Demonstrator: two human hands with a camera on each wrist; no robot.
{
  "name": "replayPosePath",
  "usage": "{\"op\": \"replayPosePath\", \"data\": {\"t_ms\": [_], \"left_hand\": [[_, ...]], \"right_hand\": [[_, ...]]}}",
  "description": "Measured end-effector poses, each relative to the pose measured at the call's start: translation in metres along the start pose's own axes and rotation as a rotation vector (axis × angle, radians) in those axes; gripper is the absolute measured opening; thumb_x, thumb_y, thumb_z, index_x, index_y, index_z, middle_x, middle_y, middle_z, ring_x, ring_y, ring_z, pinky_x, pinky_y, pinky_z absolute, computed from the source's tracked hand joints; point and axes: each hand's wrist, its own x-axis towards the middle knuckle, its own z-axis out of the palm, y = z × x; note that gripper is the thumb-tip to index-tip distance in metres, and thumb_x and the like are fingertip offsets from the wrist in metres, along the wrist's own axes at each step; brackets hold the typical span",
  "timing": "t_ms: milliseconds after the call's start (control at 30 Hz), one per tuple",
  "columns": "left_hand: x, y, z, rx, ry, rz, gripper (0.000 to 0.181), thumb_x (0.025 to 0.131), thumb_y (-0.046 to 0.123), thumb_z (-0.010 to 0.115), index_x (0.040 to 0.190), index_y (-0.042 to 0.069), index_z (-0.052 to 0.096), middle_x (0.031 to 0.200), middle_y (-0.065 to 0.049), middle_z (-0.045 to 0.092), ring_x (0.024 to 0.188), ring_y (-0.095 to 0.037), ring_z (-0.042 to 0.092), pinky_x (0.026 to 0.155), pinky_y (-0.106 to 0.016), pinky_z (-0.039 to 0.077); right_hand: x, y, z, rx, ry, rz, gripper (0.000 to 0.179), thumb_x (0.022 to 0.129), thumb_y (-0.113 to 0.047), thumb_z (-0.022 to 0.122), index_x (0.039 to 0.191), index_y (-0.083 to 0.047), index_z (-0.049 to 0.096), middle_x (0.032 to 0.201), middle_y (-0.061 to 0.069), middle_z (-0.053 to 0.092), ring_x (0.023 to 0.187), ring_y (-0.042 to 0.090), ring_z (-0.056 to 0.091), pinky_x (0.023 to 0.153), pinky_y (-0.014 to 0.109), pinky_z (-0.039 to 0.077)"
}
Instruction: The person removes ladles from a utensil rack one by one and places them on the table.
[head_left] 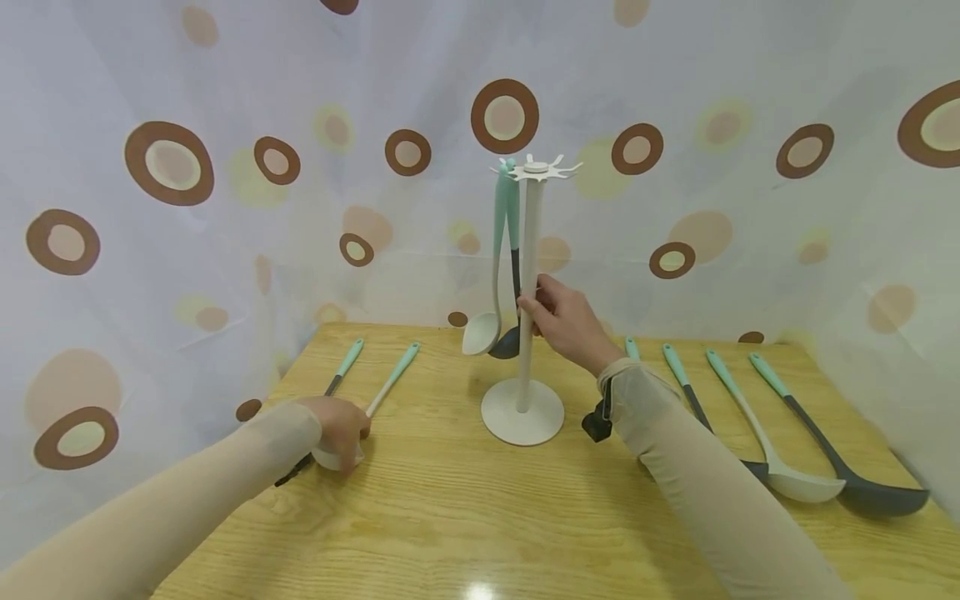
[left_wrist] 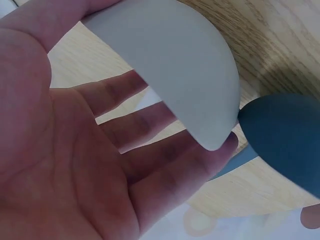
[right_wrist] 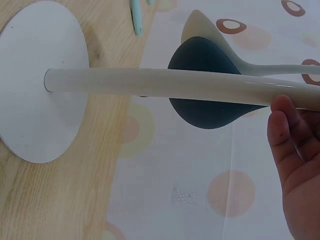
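At the left of the table, my left hand (head_left: 341, 429) is at the bowl of a white ladle with a mint handle (head_left: 403, 362). In the left wrist view its pale bowl (left_wrist: 185, 60) lies between thumb and fingers, hiding some fingertips. Beside it is a dark utensil's rounded head (left_wrist: 287, 135). My right hand (head_left: 566, 321) holds the white pole of an upright utensil stand (head_left: 531, 225), fingertips against it in the right wrist view. From its hooked top hang a white ladle (head_left: 481, 335) and a dark ladle (right_wrist: 205, 52), partly behind the pole.
The stand's round base (head_left: 498, 417) rests on the wooden table (head_left: 427, 517). Several mint-handled utensils lie at the right, including a white ladle (head_left: 806, 485) and a dark ladle (head_left: 885, 497); my right forearm covers some. A patterned curtain (head_left: 420, 75) rises behind.
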Motion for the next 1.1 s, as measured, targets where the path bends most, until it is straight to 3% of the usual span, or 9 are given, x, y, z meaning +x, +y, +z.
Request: {"op": "replayPosePath", "data": {"t_ms": [367, 567, 767, 900, 1000, 1100], "left_hand": [[-0.009, -0.003, -0.001, -0.051, 0.011, -0.008, 0.06, 0.072, 0.036, 0.083, 0.127, 0.018, 0.065, 0.13, -0.006, 0.061, 0.099, -0.024, 0.058, 0.082, -0.047, 0.052], [-0.01, -0.003, -0.001, -0.055, 0.037, -0.005, 0.058, 0.076, 0.037, 0.078, 0.129, 0.016, 0.065, 0.129, -0.007, 0.063, 0.096, -0.024, 0.059, 0.08, -0.047, 0.052], [-0.007, -0.005, -0.001, -0.067, 0.034, -0.006, 0.055, 0.078, 0.039, 0.077, 0.127, 0.016, 0.066, 0.128, -0.006, 0.064, 0.097, -0.024, 0.059, 0.082, -0.046, 0.052], [-0.004, -0.006, -0.001, -0.077, 0.02, -0.009, 0.059, 0.08, 0.046, 0.077, 0.129, 0.016, 0.065, 0.133, -0.007, 0.062, 0.102, -0.025, 0.061, 0.085, -0.047, 0.052], [-0.003, -0.006, -0.003, -0.068, 0.009, -0.021, 0.069, 0.081, 0.058, 0.074, 0.134, 0.014, 0.062, 0.139, -0.009, 0.059, 0.116, -0.031, 0.061, 0.094, -0.052, 0.05], [0.001, -0.002, -0.011, -0.065, 0.04, -0.005, 0.078, 0.085, 0.065, 0.068, 0.14, 0.011, 0.058, 0.145, -0.013, 0.056, 0.128, -0.037, 0.056, 0.103, -0.056, 0.046]], "right_hand": [[0.0, 0.0, 0.0, 0.017, -0.013, 0.003, 0.028, 0.107, -0.018, 0.049, 0.128, 0.0, 0.054, 0.111, 0.029, 0.067, 0.091, 0.043, 0.065, 0.086, 0.057, 0.056], [0.0, -0.001, -0.001, 0.018, -0.015, 0.01, 0.028, 0.107, -0.019, 0.05, 0.127, 0.0, 0.054, 0.11, 0.029, 0.067, 0.091, 0.043, 0.065, 0.084, 0.053, 0.057], [0.008, 0.02, 0.001, 0.03, -0.011, 0.016, 0.029, 0.107, -0.021, 0.05, 0.128, -0.002, 0.054, 0.111, 0.029, 0.067, 0.091, 0.043, 0.066, 0.085, 0.058, 0.056], [0.013, 0.032, 0.002, 0.034, -0.001, 0.01, 0.029, 0.106, -0.027, 0.051, 0.128, -0.007, 0.055, 0.109, 0.023, 0.068, 0.09, 0.038, 0.067, 0.084, 0.056, 0.057], [0.013, 0.034, 0.002, 0.032, 0.001, 0.0, 0.03, 0.106, -0.031, 0.053, 0.126, -0.01, 0.057, 0.107, 0.02, 0.069, 0.088, 0.034, 0.068, 0.082, 0.052, 0.058], [0.012, 0.034, 0.001, 0.019, 0.002, -0.016, 0.03, 0.105, -0.034, 0.053, 0.125, -0.011, 0.057, 0.104, 0.018, 0.07, 0.085, 0.032, 0.068, 0.08, 0.048, 0.058]]}}
